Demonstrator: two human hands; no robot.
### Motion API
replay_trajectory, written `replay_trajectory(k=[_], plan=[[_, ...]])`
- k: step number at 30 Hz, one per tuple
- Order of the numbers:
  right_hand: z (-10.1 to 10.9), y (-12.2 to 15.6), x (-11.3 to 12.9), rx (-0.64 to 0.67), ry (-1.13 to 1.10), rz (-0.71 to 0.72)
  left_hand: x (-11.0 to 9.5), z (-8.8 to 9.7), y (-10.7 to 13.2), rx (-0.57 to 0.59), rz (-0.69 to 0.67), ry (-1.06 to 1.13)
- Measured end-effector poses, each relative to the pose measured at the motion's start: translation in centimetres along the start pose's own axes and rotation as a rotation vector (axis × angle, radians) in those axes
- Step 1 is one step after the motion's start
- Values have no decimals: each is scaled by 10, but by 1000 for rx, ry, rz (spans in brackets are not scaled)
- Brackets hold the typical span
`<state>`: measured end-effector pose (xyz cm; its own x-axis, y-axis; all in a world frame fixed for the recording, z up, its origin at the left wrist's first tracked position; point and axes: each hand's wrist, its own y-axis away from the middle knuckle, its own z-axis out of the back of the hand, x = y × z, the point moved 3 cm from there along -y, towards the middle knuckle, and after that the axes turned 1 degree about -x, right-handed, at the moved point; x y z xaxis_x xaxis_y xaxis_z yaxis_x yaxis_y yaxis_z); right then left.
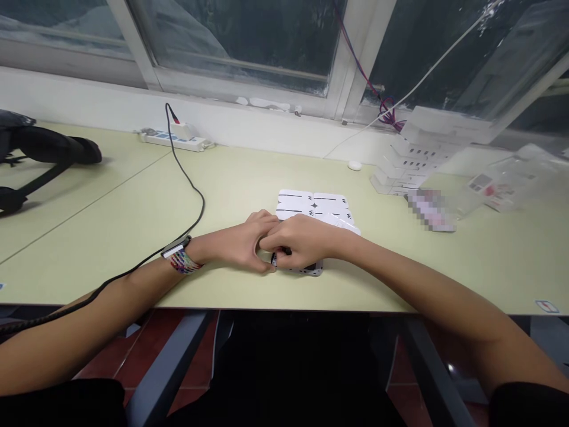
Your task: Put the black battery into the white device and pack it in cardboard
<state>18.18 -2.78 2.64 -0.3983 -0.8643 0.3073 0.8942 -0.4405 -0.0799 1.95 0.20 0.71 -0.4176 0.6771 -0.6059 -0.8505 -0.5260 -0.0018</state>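
My left hand is bent in a C around the left end of a flat object with a white, dark-marked edge and a dark part. Its thumb touches the near corner. My right hand lies over that object with the fingers curled into a pinch against its left side. What the pinch holds is hidden, and the hands cover most of the flat object. Just behind them lie white printed sheets with black lines and W-like marks. A clear plastic piece partly overlaps the sheets.
A black cable runs from the power strip across the table and over my left forearm. White stacked trays, a blurred packet and a clear plastic bag stand at the right. A black device is at far left.
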Motion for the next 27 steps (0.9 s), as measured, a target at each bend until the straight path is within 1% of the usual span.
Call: replay_trajectory(k=[3, 7, 10, 12, 15, 17, 21, 27], plan=[[11, 5, 4, -57, 17, 21, 2, 0, 1, 3, -5, -12], [34, 24, 12, -142, 79, 30, 8, -1, 2, -13, -6, -17], [46, 44, 17, -157, 102, -23, 11, -1, 3, -21, -1, -18], [50, 58, 19, -152, 85, -81, 12, -1, 3, -21, 2, -17], [49, 77, 18, -177, 18, -204, 11, -1, 3, -24, 17, -18], [46, 89, 17, -226, -39, -281, 11, -1, 3, -20, 31, -22], [38, 110, 16, -339, -151, -360, 10, 0, 3, -16, 15, -34], [28, 120, 13, -412, -270, -478, 11, 0, 4, -22, 13, -47]])
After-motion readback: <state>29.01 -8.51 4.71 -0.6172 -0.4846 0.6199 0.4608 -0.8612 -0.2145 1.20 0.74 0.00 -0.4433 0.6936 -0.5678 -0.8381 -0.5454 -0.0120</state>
